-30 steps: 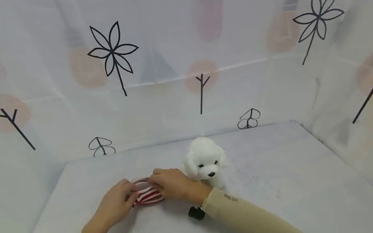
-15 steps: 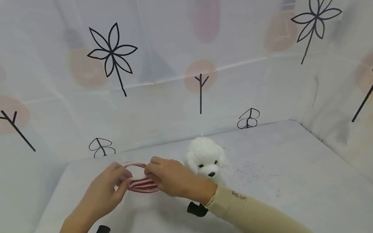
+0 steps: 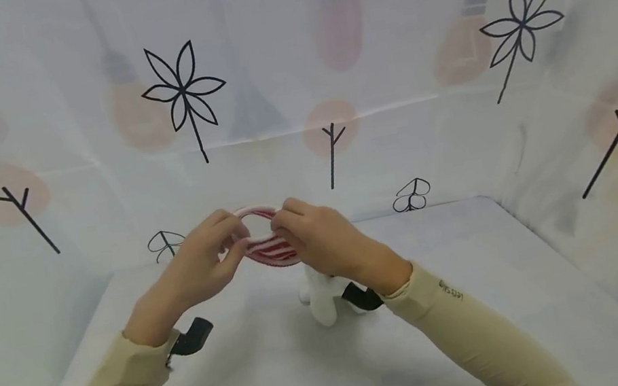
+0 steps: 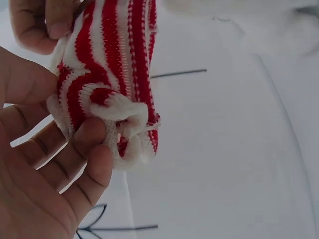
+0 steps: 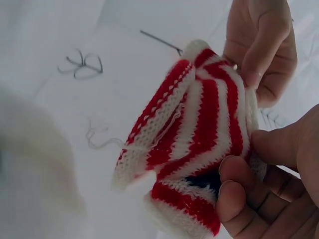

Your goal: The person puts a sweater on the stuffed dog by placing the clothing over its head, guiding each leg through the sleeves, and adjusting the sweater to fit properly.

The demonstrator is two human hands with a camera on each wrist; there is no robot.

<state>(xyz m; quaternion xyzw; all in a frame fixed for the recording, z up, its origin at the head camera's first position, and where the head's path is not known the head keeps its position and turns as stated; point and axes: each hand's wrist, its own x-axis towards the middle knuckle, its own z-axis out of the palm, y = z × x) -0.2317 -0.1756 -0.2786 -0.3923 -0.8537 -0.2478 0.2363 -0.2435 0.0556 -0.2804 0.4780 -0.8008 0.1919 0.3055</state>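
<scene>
My left hand [image 3: 205,256] and right hand [image 3: 326,237], fingers curled, pinching opposite sides of 1 red-and-white striped knitted garment [image 3: 272,252], 1 white plush dog [image 3: 322,304] partly hidden behind.

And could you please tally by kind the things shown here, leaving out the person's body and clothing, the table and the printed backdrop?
Striped knitted item: 1
White plush toy: 1
Black wrist-worn pieces: 2
Total: 4

Head view looks forward and down, set well back, wrist views close up, left hand [image 4: 30,191] at eight o'clock in the left, right hand [image 5: 284,209] at four in the right, all sharing the knit [image 4: 112,55].
</scene>
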